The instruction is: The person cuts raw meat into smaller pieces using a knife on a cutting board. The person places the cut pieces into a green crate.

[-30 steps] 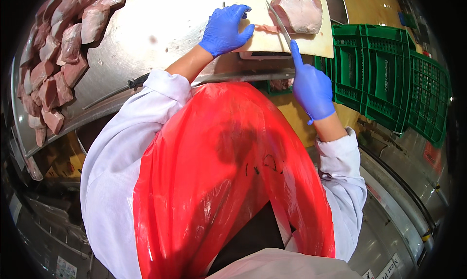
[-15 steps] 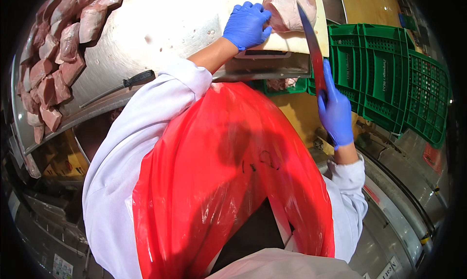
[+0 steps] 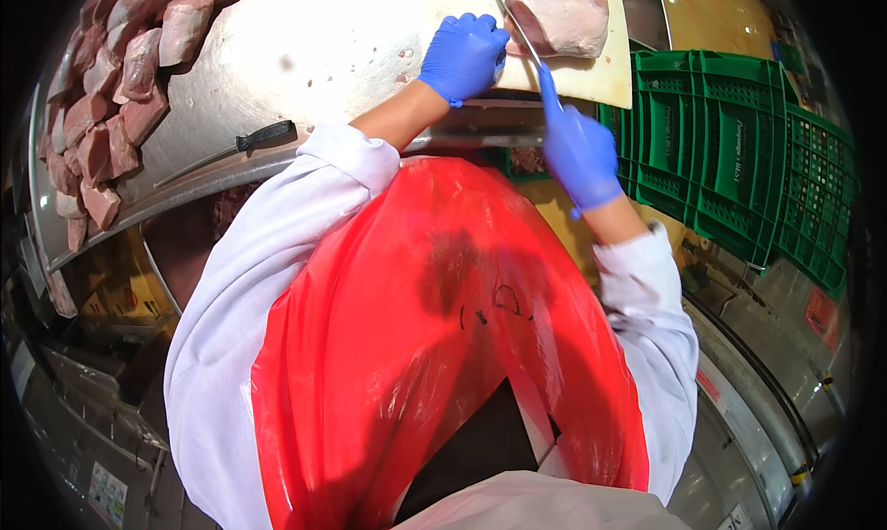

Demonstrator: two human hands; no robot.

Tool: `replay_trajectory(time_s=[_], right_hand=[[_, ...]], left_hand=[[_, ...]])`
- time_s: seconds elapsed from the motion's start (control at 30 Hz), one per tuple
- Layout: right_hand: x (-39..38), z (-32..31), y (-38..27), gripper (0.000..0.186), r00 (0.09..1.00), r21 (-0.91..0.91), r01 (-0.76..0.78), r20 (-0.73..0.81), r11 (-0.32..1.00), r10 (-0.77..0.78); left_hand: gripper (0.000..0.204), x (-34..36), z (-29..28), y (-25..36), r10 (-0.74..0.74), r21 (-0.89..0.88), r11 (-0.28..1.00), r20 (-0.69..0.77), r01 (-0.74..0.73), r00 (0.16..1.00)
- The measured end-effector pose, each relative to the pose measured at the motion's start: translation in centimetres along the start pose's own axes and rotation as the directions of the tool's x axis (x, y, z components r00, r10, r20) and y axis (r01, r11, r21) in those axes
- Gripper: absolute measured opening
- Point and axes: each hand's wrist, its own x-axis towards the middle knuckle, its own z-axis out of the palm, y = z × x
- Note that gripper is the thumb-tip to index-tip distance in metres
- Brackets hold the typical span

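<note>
A thick chunk of pale pink raw meat [image 3: 564,22] lies on the white cutting board [image 3: 605,82]. My right hand [image 3: 580,156], in a blue glove, grips a long knife [image 3: 519,29], its forefinger stretched forward toward the blade. The blade stands at the left end of the chunk, its tip pointing away and to the left. Just left of the blade is my left hand [image 3: 462,60], also blue-gloved, with its fingers curled closed. Whatever lies under those fingers is hidden.
Many cut meat pieces [image 3: 111,114] are heaped at the far left of the metal table [image 3: 305,91]. A thin black-handled tool [image 3: 263,135] lies near its front edge. Green plastic crates [image 3: 711,151] stand to the right, beside the board.
My right hand has swung left and a little away from me, carrying the knife from over the chunk's right part to its left end. My left hand stays nearly in place, fingers curled.
</note>
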Motion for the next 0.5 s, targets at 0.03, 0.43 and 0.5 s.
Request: replay_trajectory(time_s=[0.03, 0.43, 0.5], right_hand=[[-2.3, -0.4, 0.6, 0.082, 1.000, 0.004, 0.007, 0.013, 1.000, -0.007], [-18.4, 2.7, 7.9, 0.074, 0.919, 0.634, -0.315, 0.017, 0.706, 0.394], [-19.7, 3.6, 7.8, 0.073, 0.866, 0.712, -0.370, 0.032, 0.597, 0.499]], left_hand=[[0.011, 0.4, 0.5, -0.5, -0.001, 0.019, 1.000, -0.008, 0.001, 1.000], [0.015, 3.8, 1.1, -1.8, 0.020, -0.113, 0.994, 0.132, -0.005, 0.991], [0.017, 2.3, 0.7, -1.8, 0.038, -0.057, 0.998, 0.150, -0.030, 0.988]])
